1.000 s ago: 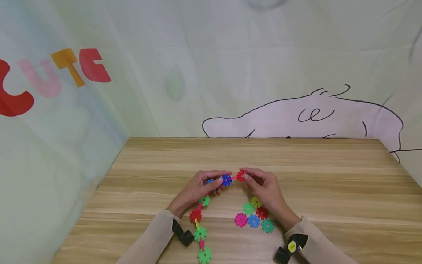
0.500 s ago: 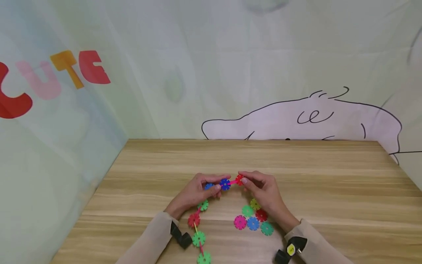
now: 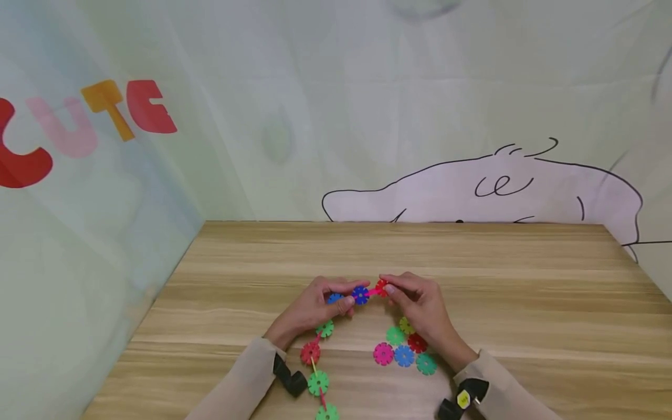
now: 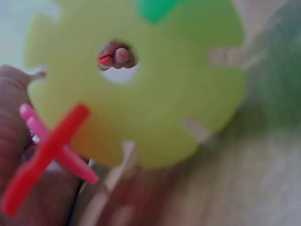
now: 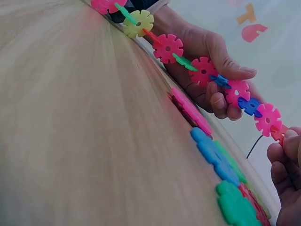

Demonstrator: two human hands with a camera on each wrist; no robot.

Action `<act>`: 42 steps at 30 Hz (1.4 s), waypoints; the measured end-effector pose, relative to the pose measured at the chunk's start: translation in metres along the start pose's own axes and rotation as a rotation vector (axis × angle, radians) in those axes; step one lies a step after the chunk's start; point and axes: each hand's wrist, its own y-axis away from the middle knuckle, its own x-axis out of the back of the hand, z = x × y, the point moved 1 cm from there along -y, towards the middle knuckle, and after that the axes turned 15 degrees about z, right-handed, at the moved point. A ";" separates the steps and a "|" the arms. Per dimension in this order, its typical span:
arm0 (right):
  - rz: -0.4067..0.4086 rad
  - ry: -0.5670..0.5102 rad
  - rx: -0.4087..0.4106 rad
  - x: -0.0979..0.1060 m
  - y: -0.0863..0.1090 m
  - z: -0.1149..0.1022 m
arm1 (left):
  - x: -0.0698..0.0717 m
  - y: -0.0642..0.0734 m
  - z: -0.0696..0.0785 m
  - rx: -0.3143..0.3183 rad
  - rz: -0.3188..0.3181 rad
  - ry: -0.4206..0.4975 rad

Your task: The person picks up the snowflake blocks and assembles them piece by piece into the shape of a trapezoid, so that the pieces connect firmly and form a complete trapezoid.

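Note:
A chain of notched plastic snowflake discs, slotted crosswise into each other, hangs from my hands over the table. My left hand (image 3: 312, 306) holds it near a dark blue disc (image 3: 360, 295), thumb in front and fingers behind. Between thumb and fingertips my right hand (image 3: 425, 300) pinches the red disc (image 3: 381, 287) at the chain's end. That red disc meets a pink disc (image 5: 268, 120) at its edge in the right wrist view. The chain's other end runs down past the left wrist, through a green disc (image 3: 318, 383). A yellow disc (image 4: 155, 103) fills much of the left wrist view.
Loose discs lie in a group below my right hand, among them a pink one (image 3: 383, 354), a light blue one (image 3: 404, 356) and a teal one (image 3: 426, 364). The wooden table (image 3: 236, 251) ends at a printed cloth backdrop (image 3: 315, 116).
My right hand has brought the red disc slightly nearer the dark blue disc and turned it. Both hands keep their holds. The lower chain has swung a little, and the head view has shifted slightly.

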 end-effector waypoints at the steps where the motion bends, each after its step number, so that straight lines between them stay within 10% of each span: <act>1: -0.001 0.000 -0.004 0.000 0.000 0.000 | 0.000 0.000 0.000 0.005 -0.001 0.006; 16: 0.054 0.111 -0.242 0.004 0.000 -0.001 | 0.000 -0.002 0.001 0.153 0.129 0.053; 28: -0.117 0.398 0.225 0.029 0.023 0.002 | 0.003 -0.003 0.002 0.171 0.222 -0.007; 42: -0.181 0.336 0.217 0.027 0.023 0.003 | 0.007 -0.006 0.003 0.236 0.155 0.165</act>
